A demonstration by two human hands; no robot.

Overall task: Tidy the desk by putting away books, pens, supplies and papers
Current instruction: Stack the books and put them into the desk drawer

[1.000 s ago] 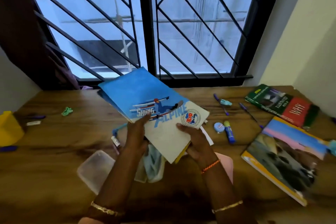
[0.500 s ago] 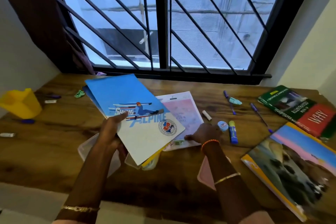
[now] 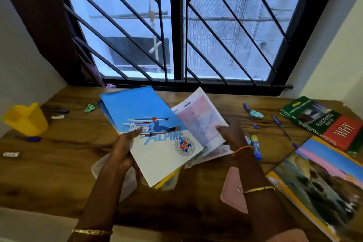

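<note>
My left hand (image 3: 125, 148) grips the left edge of a blue and white notebook (image 3: 149, 129) printed "Skiing Alpine", with thinner books stacked under it, held tilted above the wooden desk (image 3: 59, 163). My right hand (image 3: 230, 133) pinches a pink and white notebook (image 3: 200, 122) by its lower right part and holds it raised off the desk, just right of the blue one. A clear plastic box (image 3: 114, 171) lies beneath the left hand, partly hidden.
A yellow holder (image 3: 25, 119) stands at the far left. Purple pens (image 3: 282, 127), a glue stick (image 3: 256, 146), erasers (image 3: 11, 154) and crumpled green bits (image 3: 89, 107) lie scattered. A green and red book (image 3: 322, 122) and a large picture book (image 3: 322, 180) lie right, a pink pouch (image 3: 233, 190) near the front.
My right hand has lifted the pink and white notebook off the desk and tilted it up. The left hand keeps hold of the blue notebook stack.
</note>
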